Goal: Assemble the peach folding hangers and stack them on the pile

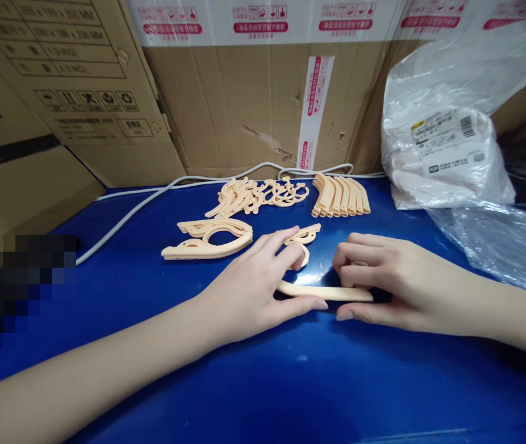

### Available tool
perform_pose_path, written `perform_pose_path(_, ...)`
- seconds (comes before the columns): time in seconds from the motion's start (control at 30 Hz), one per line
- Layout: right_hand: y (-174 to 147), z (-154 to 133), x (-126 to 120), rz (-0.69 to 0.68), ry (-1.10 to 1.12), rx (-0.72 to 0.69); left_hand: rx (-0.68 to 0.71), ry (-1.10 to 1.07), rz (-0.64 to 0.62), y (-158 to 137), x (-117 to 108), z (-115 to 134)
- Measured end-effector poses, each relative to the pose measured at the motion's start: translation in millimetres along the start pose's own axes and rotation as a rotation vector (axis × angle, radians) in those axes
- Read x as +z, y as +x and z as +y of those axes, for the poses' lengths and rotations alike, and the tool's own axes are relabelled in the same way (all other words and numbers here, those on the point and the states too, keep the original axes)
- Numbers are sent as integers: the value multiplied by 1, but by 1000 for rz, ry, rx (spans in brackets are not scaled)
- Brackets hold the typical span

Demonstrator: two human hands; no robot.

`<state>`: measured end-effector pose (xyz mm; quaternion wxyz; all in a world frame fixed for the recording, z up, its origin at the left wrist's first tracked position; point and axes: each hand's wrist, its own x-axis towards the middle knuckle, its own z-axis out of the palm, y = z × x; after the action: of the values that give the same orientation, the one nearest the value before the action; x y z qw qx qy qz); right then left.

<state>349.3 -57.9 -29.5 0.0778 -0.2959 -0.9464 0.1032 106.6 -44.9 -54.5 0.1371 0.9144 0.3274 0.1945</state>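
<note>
A long, slightly curved cream plastic hanger arm lies low over the blue table between both hands. My left hand is closed around its left part, thumb along the near side. My right hand has curled fingers and thumb around its right end. Just beyond my left fingers is another cream hanger piece with a hooked part, partly covered by that hand. Left of it, folded cream hangers are stacked on the table.
Behind the hands lie a pile of small cream hook pieces and a row of curved hanger arms. A white cable runs along the back. Cardboard boxes wall the far side. A plastic bag sits at the right.
</note>
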Motion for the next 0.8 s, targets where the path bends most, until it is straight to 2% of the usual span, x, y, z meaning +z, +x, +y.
perform_pose_path(0.13,0,3,0,24,-47,21,-36,22,5,-1,2,0)
perform_pose_path(0.33,-2,8,-1,4,-48,57,24,-2,24,0,1,-1)
perform_pose_path(0.8,-1,-2,-9,-52,169,129,-78,68,-8,0,2,-2)
